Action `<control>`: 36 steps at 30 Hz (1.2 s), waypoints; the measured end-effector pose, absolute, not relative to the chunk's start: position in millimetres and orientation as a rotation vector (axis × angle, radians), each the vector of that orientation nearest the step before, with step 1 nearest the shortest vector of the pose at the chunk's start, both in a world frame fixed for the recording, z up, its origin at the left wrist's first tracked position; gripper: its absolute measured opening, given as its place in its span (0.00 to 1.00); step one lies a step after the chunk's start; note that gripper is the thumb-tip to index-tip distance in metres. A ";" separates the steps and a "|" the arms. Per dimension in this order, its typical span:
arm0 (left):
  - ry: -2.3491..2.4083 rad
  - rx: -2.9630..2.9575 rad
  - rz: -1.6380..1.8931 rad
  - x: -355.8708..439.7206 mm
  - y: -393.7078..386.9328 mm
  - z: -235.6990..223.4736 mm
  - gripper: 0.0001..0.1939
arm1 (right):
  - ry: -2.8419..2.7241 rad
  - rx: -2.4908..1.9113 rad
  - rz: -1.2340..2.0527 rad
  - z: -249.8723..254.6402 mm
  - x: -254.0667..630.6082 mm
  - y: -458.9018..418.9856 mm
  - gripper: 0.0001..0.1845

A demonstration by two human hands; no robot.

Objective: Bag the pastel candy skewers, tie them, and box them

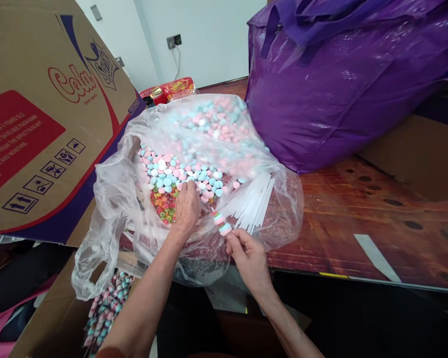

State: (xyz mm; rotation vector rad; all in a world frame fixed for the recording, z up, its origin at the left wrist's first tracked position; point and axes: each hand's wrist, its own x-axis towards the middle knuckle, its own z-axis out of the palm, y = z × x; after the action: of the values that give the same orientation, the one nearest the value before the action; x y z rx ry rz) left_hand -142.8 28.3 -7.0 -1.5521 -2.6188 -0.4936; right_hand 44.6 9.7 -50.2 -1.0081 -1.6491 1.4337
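My right hand (248, 251) pinches the lower end of a candy skewer (223, 224), its pink, white and blue pieces threaded on a thin stick that points up and left. My left hand (187, 206) reaches into the pile with fingers curled down; what they hold, if anything, is hidden. Around its fingertips lie pink, blue and white candies (168, 174), and left of it are small red, orange and green ring candies (166, 204). A bundle of white sticks (256, 204) lies right of the skewer. A clear plastic bag (115, 174) is spread under and over these things.
A large cardboard box (33, 124) leans at the left, and a purple bag (332, 89) stands at the back right on the wooden table (328, 219). Several finished skewers (110, 308) lie in a lower box (56, 318). Red packets (179, 88) sit behind the plastic bag.
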 end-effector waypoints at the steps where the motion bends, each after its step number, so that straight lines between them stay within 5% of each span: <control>1: -2.600 -1.523 -0.517 -143.6 32.0 -4.7 0.15 | -1.650 -1.007 1.432 -50.4 44.6 10.1 0.19; 21: -2.547 -1.823 -0.695 -158.6 49.4 -6.4 0.15 | -1.583 -1.011 1.491 -59.8 44.5 10.6 0.15; 24: -2.651 -1.802 -1.086 -148.0 39.0 -2.8 0.17 | -1.550 -0.983 1.499 -56.3 45.6 12.4 0.13; 29: -2.680 -1.423 -2.457 -128.4 16.1 -8.2 0.18 | -1.613 -0.968 1.430 -46.0 47.5 15.8 0.14; 36: -2.602 -1.362 -2.512 -120.5 11.6 -21.7 0.17 | -1.701 -1.009 1.324 -46.7 47.5 14.1 0.16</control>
State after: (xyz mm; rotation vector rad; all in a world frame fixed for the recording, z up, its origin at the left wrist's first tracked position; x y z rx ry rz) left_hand -120.5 11.6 -21.7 -1.3616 -2.6016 -2.5117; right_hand 47.5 14.1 -46.7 -1.0087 -1.7011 1.3239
